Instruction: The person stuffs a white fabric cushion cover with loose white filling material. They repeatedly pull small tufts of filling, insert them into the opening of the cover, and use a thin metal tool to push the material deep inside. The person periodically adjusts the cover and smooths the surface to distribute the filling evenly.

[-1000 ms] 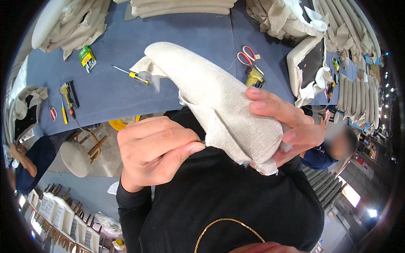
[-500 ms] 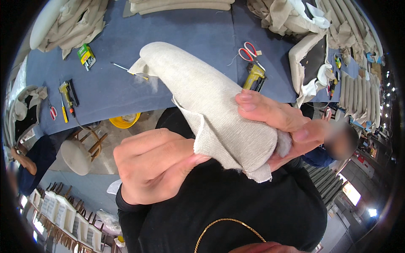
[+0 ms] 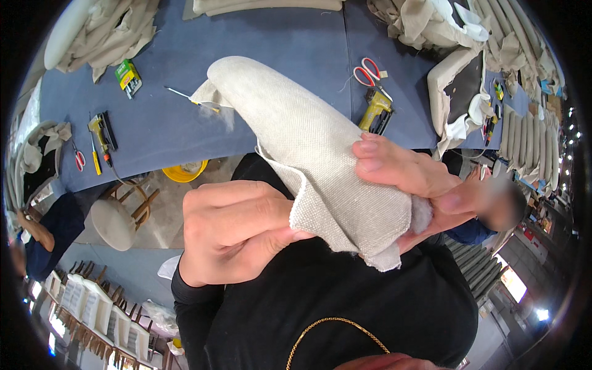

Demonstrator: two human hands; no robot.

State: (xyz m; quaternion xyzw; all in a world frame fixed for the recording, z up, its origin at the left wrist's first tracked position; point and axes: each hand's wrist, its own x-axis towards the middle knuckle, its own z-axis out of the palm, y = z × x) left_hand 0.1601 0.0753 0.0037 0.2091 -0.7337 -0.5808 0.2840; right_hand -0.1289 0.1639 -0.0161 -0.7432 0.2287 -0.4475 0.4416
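Gripping a beige padded piece (image 3: 327,135) in the middle of the frame, slanting lengthwise from upper left to lower right. Pointing with a smooth, rounded end toward the upper left, beside a small tab of cloth with wisps of fibre hanging under it. Ending in a raw, uneven cloth edge at lower right of centre. Clasping that lower right end with the right hand (image 3: 413,176), fingers close together and bent over the upper face. Showing pale grey stuffing (image 3: 421,214) beside the same hand; cannot tell exactly where the right thumb presses. Pinching a loose fabric flap (image 3: 308,197) on the lower side with the left hand (image 3: 237,231), thumb and forefinger brought narrowly together at the cloth's corner, with the remaining fingers curled in.

Lying above the right hand on a blue-grey table (image 3: 277,31): a yellow staple gun (image 3: 375,108) and red-and-white scissors (image 3: 368,73). Showing only in part at the rounded end: a screwdriver (image 3: 177,92). Resting at upper left: a green-and-yellow box (image 3: 128,79). Sitting below the table's edge, left of centre: a yellow bowl (image 3: 176,175).
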